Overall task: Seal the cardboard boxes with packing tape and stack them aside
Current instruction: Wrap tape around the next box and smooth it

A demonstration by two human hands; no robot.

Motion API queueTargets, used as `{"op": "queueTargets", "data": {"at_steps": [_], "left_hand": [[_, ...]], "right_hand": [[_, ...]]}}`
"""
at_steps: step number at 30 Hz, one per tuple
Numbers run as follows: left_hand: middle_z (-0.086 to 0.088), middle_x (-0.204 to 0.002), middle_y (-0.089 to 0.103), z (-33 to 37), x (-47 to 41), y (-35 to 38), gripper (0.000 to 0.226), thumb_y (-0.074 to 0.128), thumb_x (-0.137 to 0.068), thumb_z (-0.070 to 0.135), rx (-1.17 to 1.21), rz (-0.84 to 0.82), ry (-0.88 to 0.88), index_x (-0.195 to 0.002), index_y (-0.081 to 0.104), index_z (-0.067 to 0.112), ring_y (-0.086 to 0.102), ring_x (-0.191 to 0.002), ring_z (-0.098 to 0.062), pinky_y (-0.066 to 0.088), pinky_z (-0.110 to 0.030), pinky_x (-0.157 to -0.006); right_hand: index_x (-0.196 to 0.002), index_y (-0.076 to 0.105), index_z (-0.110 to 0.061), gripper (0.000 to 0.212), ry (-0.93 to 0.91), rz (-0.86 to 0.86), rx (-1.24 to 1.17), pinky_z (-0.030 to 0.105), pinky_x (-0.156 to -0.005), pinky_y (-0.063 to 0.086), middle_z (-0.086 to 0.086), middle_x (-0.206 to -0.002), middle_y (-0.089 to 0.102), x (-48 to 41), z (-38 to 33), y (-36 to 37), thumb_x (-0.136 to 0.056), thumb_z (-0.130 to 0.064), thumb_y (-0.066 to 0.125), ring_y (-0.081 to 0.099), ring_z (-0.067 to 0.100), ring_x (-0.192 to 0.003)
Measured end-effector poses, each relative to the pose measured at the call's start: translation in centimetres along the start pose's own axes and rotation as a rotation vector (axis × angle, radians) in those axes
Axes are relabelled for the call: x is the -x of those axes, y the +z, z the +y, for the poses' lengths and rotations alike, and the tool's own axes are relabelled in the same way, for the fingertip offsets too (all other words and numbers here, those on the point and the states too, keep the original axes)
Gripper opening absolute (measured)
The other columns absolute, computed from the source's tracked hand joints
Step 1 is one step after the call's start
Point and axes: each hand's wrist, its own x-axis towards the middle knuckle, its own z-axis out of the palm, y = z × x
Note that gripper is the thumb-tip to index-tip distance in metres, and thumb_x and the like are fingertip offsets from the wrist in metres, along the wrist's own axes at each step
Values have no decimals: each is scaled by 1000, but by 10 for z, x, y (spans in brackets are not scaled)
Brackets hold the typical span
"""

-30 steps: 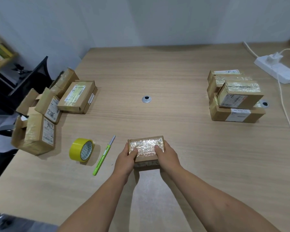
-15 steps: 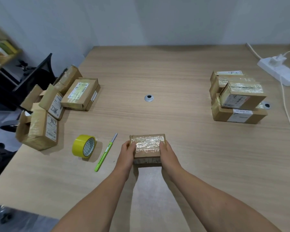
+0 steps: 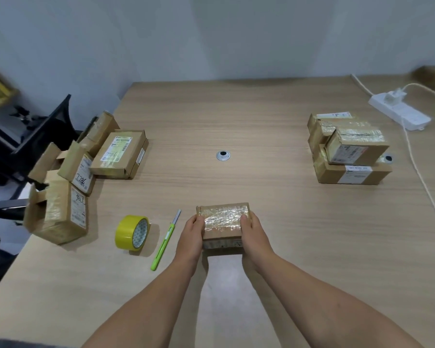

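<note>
Cardboard box (image 3: 223, 222), hands (image 3: 190, 238) (image 3: 256, 237) gripping both ends, stack (image 3: 353, 153) well apart.

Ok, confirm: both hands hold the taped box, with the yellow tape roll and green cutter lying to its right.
Wrong side. Head view: left hand and right hand hold the taped box, with the yellow tape roll and green cutter lying to its left.

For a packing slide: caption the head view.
Left hand and right hand grip a taped cardboard box; yellow tape roll and green utility knife lie nearby.
</note>
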Motion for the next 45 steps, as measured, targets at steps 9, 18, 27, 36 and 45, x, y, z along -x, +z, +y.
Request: {"op": "queueTargets", "data": {"at_steps": [9, 18, 27, 36, 45], "left_hand": [[6, -115, 60, 4, 0, 22, 33, 45, -101, 51, -28, 68, 37, -123, 51, 28, 56, -108, -17, 46, -39, -92], [4, -113, 64, 17, 27, 134, 32, 49, -101, 46, 62, 33, 52, -123, 58, 24, 62, -105, -14, 50, -33, -84], [6, -105, 63, 36, 56, 260, 25, 46, -104, 40, 48, -13, 80, -121, 55, 24, 62, -92, -9, 48, -29, -70], [7, -109, 62, 47, 70, 340, 24, 45, -105, 40, -10, -60, 86, -122, 53, 25, 61, -94, -6, 48, -24, -68], [12, -108, 60, 60, 61, 365, 31, 44, -105, 38, -69, -80, 112, -130, 52, 22, 58, -97, -1, 46, -22, -72]], "right_hand": [[-138, 49, -24, 43, -27, 41, 24, 36, -96, 43, -3, -120, 57, -3, -3, -24, -107, -47, 31, 54, 19, -111], [-119, 61, -27, 37, -71, 85, 9, 39, -92, 53, -3, -111, 66, -17, 2, -136, -107, -46, 31, 63, 17, -104], [-131, 55, -31, 50, -19, 172, 34, 48, -100, 51, -1, -120, 65, -33, 15, -250, -100, -58, 25, 61, 22, -110], [-134, 55, -32, 51, 23, 232, 3, 48, -101, 50, 0, -122, 65, -47, 25, -328, -102, -57, 24, 60, 23, -112], [-144, 45, -24, 49, 40, 264, -135, 36, -88, 51, 5, -130, 59, -66, 24, -347, -107, -50, 25, 58, 22, -114]]}}
